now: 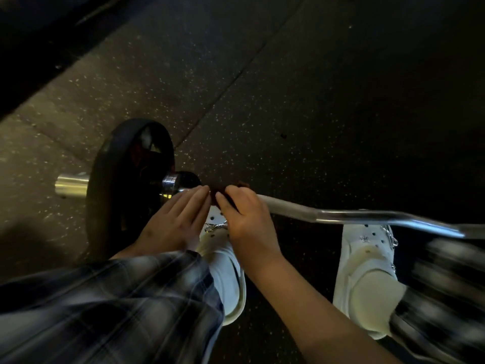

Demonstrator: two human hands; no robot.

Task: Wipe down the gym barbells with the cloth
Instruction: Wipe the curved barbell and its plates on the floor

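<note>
A curl barbell (354,215) with a bent chrome shaft lies across the dark floor, a black weight plate (118,179) on its left end and a chrome collar (170,183) beside it. A dark reddish-brown cloth (223,191) is wrapped on the shaft just right of the collar. My right hand (244,219) is closed over the cloth and the bar. My left hand (175,222) rests next to it with fingers straight, its fingertips touching the cloth's left edge.
Speckled black rubber floor tiles (262,101) stretch ahead. My two white shoes (367,271) stand just behind the bar, with plaid trouser legs (105,306) at the lower left and right. A dark raised edge (39,48) runs along the upper left.
</note>
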